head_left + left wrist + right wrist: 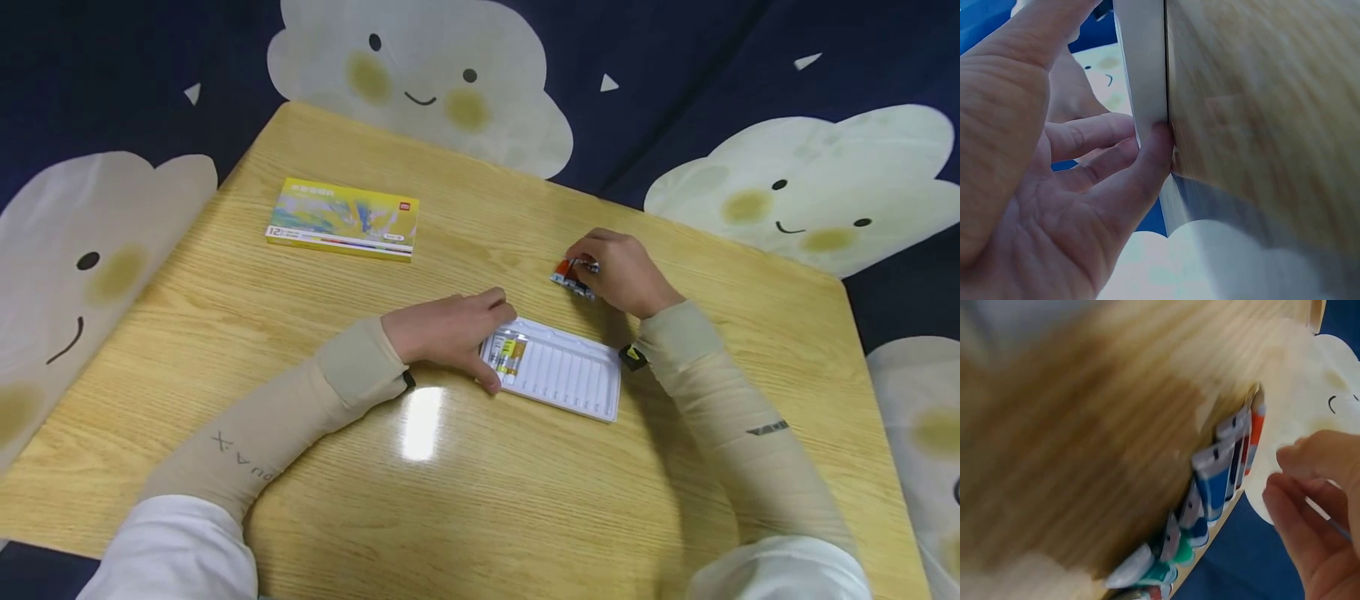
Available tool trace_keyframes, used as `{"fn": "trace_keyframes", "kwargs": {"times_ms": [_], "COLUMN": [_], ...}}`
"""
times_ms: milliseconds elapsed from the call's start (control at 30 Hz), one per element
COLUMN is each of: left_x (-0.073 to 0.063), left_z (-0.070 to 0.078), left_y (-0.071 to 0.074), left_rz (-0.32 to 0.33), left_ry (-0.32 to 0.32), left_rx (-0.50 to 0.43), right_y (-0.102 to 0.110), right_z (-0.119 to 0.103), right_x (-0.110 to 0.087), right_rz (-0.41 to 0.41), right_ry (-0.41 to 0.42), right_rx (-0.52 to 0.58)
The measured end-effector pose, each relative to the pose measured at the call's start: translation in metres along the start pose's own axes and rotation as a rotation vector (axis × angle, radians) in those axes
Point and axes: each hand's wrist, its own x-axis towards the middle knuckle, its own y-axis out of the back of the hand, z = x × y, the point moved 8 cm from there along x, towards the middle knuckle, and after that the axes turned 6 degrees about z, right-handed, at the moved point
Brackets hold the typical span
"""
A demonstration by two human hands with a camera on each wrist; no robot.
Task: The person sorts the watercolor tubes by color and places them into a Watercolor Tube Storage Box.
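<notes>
A white slotted plastic tray (562, 367) lies on the table with a few small paint tubes (507, 354), yellow and ochre among them, in its left end. My left hand (457, 333) grips that end, thumb on the near edge and fingers on the far edge; the left wrist view has the thumb (1147, 162) against the tray's white side (1144, 69). Beyond the tray, my right hand (618, 271) reaches over a loose group of paint tubes (573, 279). In the right wrist view these tubes, blue (1213, 481), green and orange, lie side by side, and the bent fingers (1288, 519) show nothing between them.
A flat yellow paint box (342, 218) marked 12 lies at the table's back left. Around the wooden table (465, 500) hangs dark blue cloth with white smiling clouds (420, 67). Light glares off the tabletop below my left hand.
</notes>
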Motion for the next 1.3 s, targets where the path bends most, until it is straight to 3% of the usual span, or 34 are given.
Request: {"fn": "trace_keyframes", "kwargs": {"times_ms": [300,533,1300], "left_x": [0.001,0.0,0.0], "left_z": [0.001,0.001,0.001], "left_y": [-0.001,0.0,0.001], "left_rz": [-0.016,-0.016,-0.017], "left_ry": [0.01,0.016,0.015], "left_rx": [-0.007,-0.007,-0.005], "right_y": [-0.007,-0.014,-0.027], "right_z": [-0.007,-0.007,-0.009], "right_x": [0.006,0.012,0.022], "right_rz": [-0.097,-0.168,-0.192], "right_ry": [0.101,0.073,0.105], "right_rx": [-0.008,-0.019,-0.029]}}
